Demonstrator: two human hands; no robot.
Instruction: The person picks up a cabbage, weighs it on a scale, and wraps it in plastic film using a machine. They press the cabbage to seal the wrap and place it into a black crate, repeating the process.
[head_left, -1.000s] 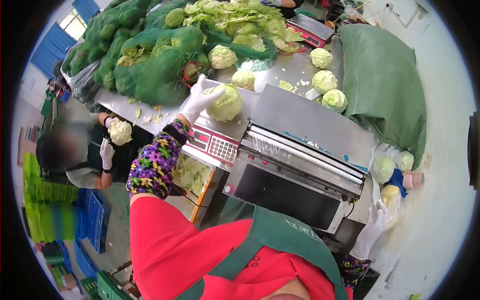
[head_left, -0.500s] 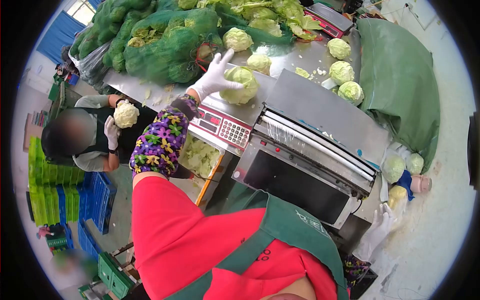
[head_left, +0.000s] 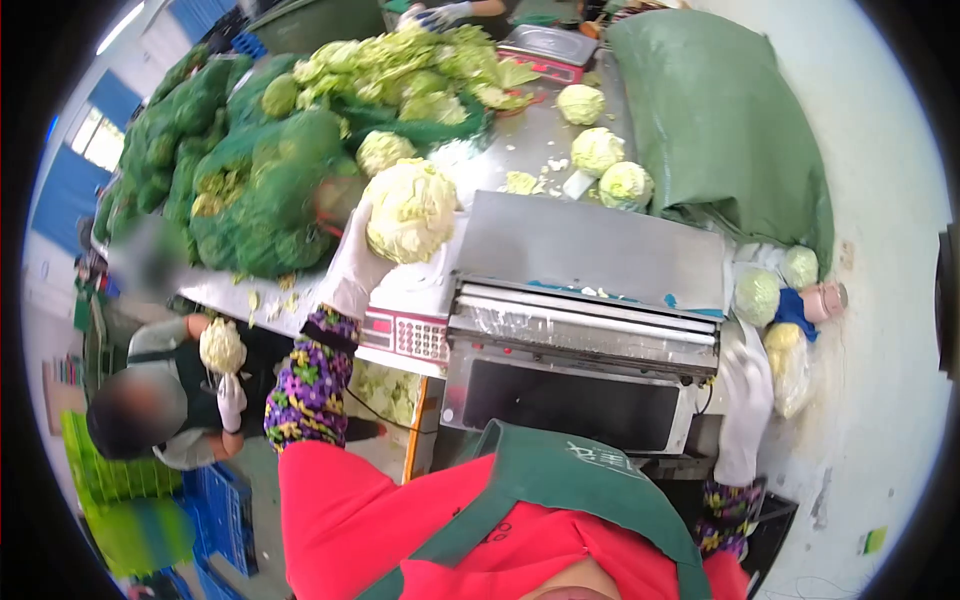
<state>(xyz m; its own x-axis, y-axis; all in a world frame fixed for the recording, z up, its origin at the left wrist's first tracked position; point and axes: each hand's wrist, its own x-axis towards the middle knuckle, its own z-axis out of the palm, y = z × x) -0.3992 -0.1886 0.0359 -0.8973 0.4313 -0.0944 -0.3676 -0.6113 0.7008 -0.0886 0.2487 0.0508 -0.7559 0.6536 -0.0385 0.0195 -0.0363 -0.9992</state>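
Wrapper point(head_left: 575, 405) stands nearest the body, the right hand point(head_left: 745, 385) beside its right end, fingers looking fairly straight; blur hides whether they hold anything. Just left of the wrapper is the scale point(head_left: 405, 337). Over its far part the left hand point(head_left: 352, 265) has the cabbage point(head_left: 410, 212) raised, fingers partly closed round its left side. This looks like the handling step: cabbage up, clear of a set-down. Moving it calls for a firm cup under the round weight, since one-sided support could let it roll. The wrapper's raised edge crowds the right; net sacks point(head_left: 270, 205) crowd the far left. Farther off, the counter point(head_left: 530, 140) has some room between the leaf pile point(head_left: 420, 75) and the three cabbages point(head_left: 597, 150) near the green sack point(head_left: 720, 120).
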